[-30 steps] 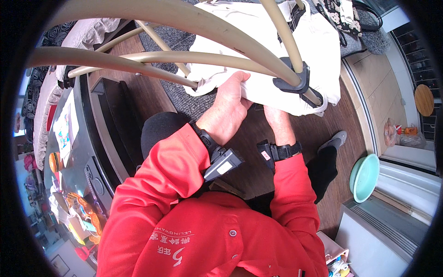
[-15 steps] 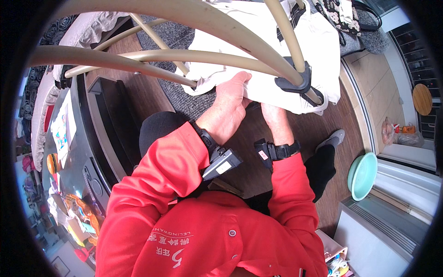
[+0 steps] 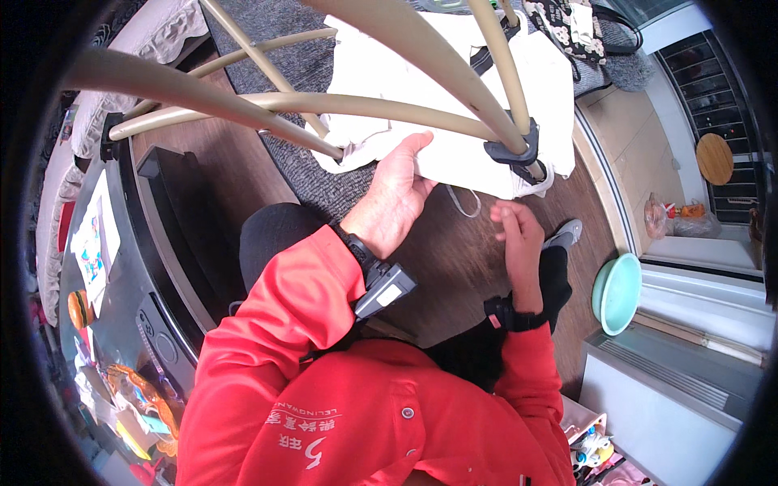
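Observation:
A white cloth cover [image 3: 462, 154] hangs on a frame of beige metal tubes [image 3: 356, 106] with dark plastic joints [image 3: 515, 150]. My left hand [image 3: 395, 194] grips its near edge, the thumb lying on top and the fingers underneath, mostly hidden. From that edge a thin pale cord [image 3: 465, 212] dangles in a loop between my hands. My right hand [image 3: 521, 236] is off the cloth, to the right of the cord, with its fingers curled together; whether something small is pinched in them cannot be made out. Each wrist wears a black strapped device.
At the left stands a dark table [image 3: 134, 275] with papers, a toy burger [image 3: 79, 309] and several small items. A turquoise basin [image 3: 617, 294] leans at the right beside a white cabinet [image 3: 648, 397]. A grey rug [image 3: 279, 69] lies beyond. Tubes cross above my hands.
My right hand has left the cloth's edge and drawn back right and toward me, fingers curled. The cord loop now shows below the edge. My left hand keeps its hold; the view has shifted slightly.

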`<state>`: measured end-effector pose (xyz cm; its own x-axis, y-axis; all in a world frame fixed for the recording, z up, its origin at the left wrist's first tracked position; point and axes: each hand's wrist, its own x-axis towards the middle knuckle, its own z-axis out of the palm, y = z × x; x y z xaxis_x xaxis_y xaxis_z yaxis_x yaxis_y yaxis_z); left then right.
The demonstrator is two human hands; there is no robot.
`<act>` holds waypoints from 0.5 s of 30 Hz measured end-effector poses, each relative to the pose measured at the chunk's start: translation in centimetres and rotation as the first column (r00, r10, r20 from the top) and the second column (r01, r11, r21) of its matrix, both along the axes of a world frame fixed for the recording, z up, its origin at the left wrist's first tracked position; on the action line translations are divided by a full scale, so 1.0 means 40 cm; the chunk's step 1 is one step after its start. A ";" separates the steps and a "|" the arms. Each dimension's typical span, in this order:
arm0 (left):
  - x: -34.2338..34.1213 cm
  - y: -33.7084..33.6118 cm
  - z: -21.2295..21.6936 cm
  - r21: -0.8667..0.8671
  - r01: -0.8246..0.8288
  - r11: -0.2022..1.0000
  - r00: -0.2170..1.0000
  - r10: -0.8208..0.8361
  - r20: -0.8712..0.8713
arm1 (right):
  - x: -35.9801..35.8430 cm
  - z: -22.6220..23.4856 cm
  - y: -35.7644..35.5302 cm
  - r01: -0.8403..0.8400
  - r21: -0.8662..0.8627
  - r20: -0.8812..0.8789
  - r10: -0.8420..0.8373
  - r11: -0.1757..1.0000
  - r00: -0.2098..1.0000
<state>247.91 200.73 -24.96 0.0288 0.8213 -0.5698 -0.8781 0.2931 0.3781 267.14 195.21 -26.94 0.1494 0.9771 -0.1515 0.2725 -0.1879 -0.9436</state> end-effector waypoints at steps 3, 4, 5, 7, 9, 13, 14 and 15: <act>-0.005 -0.002 0.008 -0.029 0.005 1.000 0.999 -0.004 0.044 | -0.018 0.059 -0.020 -0.221 0.213 0.268 0.161 0.952 0.950; -0.007 -0.004 0.009 -0.028 0.018 0.999 0.998 -0.017 0.055 | -0.033 0.078 -0.018 -0.325 0.307 0.370 0.202 0.895 0.907; -0.009 -0.003 0.010 -0.017 0.025 1.000 0.998 -0.024 0.066 | -0.057 0.090 -0.012 -0.315 0.323 0.340 0.201 0.892 0.919; -0.013 -0.002 0.007 0.001 0.038 0.999 0.995 -0.038 0.093 | -0.113 0.100 0.035 -0.370 0.431 0.472 0.143 0.823 0.870; -0.018 0.000 0.003 0.007 0.048 0.999 0.991 -0.048 0.126 | -0.167 0.097 0.093 -0.400 0.465 0.566 0.082 0.790 0.821; -0.018 0.001 -0.010 0.038 0.053 0.998 0.989 -0.057 0.133 | -0.225 0.085 0.188 -0.433 0.454 0.712 -0.025 0.779 0.702; -0.017 0.001 -0.014 0.039 0.051 0.998 0.989 -0.056 0.139 | -0.230 0.084 0.202 -0.434 0.420 0.757 -0.044 0.797 0.652; -0.016 0.001 -0.017 0.039 0.051 0.998 0.988 -0.056 0.145 | -0.233 0.083 0.212 -0.489 0.463 0.744 -0.024 0.740 0.668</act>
<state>247.28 200.79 -25.62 0.1539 0.8356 -0.5273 -0.9082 0.3298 0.2576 257.84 203.69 -23.61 -0.2929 0.8211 0.4899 0.8033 0.4892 -0.3396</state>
